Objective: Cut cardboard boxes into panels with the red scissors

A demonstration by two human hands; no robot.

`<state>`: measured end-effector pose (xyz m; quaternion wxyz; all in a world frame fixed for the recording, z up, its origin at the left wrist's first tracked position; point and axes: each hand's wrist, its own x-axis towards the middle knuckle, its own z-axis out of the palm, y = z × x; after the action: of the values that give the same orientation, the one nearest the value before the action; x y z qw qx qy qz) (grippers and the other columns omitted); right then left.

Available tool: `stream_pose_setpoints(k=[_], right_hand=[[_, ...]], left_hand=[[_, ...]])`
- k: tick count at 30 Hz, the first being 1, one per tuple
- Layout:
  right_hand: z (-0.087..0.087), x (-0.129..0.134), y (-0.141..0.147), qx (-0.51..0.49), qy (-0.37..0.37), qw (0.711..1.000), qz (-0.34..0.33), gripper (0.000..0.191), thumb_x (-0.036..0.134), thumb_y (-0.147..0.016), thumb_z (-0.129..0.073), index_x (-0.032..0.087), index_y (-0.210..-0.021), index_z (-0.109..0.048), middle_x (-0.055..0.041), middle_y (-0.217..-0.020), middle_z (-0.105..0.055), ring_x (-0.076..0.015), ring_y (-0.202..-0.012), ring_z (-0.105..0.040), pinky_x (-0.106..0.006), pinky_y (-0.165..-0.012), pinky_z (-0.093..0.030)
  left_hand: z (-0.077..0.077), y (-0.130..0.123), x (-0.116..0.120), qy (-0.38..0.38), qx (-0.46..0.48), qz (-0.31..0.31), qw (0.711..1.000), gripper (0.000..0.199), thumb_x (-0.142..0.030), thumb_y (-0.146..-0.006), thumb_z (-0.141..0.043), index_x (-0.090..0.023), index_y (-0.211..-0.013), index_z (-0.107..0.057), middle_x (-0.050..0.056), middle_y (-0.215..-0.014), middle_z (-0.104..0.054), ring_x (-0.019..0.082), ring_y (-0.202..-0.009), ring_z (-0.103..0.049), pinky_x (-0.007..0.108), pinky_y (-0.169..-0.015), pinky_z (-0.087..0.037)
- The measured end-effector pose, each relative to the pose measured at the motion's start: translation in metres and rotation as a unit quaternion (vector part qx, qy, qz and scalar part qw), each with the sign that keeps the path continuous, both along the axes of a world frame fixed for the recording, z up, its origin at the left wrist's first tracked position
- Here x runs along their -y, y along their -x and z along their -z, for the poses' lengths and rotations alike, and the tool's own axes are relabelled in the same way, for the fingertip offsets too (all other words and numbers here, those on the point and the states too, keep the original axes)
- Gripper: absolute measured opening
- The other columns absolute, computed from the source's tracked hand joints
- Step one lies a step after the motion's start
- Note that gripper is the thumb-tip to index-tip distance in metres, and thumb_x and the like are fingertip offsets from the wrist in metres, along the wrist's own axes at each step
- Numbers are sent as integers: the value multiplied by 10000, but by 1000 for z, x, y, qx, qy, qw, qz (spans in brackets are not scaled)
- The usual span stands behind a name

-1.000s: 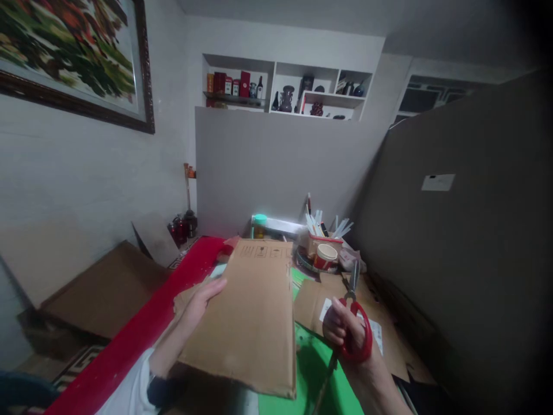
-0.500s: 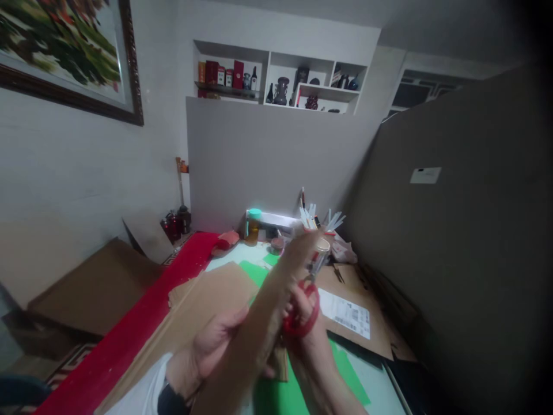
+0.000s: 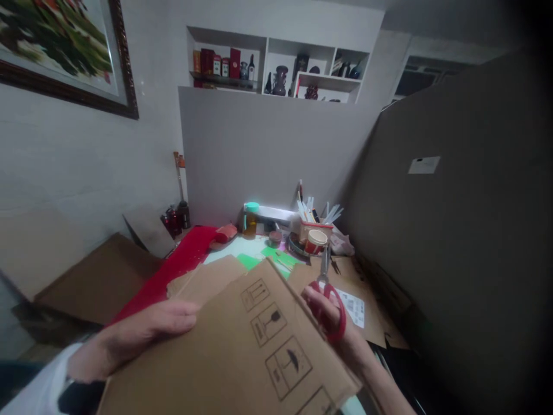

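Clamping cardboard (image 3: 194,363) by its left edge: left hand (image 3: 151,325). Printed pictograms (image 3: 268,324): arrows, glass, umbrella; captions illegible. Right hand (image 3: 325,307) beside cardboard's right edge, fingers closed around red-handled scissors (image 3: 342,320). White label (image 3: 354,309) beyond: unreadable.

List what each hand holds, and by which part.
Left hand: printed cardboard piece, at its left edge. Right hand: red-handled scissors, by the handles; whether it also grips the cardboard can't be told.

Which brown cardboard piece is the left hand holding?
The frontmost brown cardboard piece, in the left hand: it alone shows black handling symbols; the flat brown cardboard at right bears a white label.
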<state>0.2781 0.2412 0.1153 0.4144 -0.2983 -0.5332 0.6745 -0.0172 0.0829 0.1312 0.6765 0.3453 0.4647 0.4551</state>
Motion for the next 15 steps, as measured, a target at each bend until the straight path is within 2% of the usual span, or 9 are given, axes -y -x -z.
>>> stream_pose_setpoints(k=[3, 5, 9, 11, 13, 15], right_hand=[[5, -3, -6, 8, 8, 998, -58, 505, 670, -744, -724, 176, -729, -620, -37, -659, -647, -102, -478, -496, -199, -407, -303], [2, 3, -5, 25, -3, 993, -118, 550, 699, -711, -741, 161, -762, -638, -62, -707, -672, -114, -498, -518, -207, -414, -322], [-11, 25, 6, 86, -55, 967, -233, 488, 620, -749, -768, 156, -790, -622, 15, -680, -558, -96, -570, -459, -227, -541, -357], [-14, 32, 11, 111, -78, 963, -232, 444, 567, -772, -771, 168, -777, -576, 43, -684, -476, -97, -617, -419, -226, -567, -322], [-11, 32, 13, 119, -79, 972, -186, 441, 550, -764, -782, 175, -786, -551, 47, -697, -455, -101, -633, -404, -230, -575, -305], [-5, 25, 11, 111, -70, 985, -117, 465, 558, -738, -798, 179, -781, -532, 50, -680, -460, -104, -624, -409, -233, -576, -307]], left_hand=[[-20, 19, 22, 32, -97, -54, 993, 248, -215, -852, -679, -185, -1078, -775, 117, -1148, -756, 316, -1055, -713, 324, -869, -574], [-29, 23, 29, 41, -132, -83, 987, 244, -222, -831, -711, -188, -1063, -779, 115, -1161, -753, 297, -1035, -721, 287, -841, -581], [-37, 16, 29, 43, -262, -97, 959, 256, -288, -814, -753, -197, -1051, -785, 99, -1173, -751, 241, -1031, -715, 190, -811, -556], [-34, 13, 27, 46, -311, -93, 945, 293, -357, -810, -758, -216, -1065, -781, 85, -1188, -743, 248, -1072, -696, 196, -829, -550], [-29, 15, 25, 50, -321, -104, 940, 305, -392, -805, -760, -231, -1063, -781, 73, -1190, -740, 240, -1088, -686, 183, -828, -545], [-22, 25, 25, 31, -229, -152, 961, 242, -291, -787, -788, -207, -1014, -794, 92, -1131, -756, 217, -1025, -703, 148, -779, -541]])
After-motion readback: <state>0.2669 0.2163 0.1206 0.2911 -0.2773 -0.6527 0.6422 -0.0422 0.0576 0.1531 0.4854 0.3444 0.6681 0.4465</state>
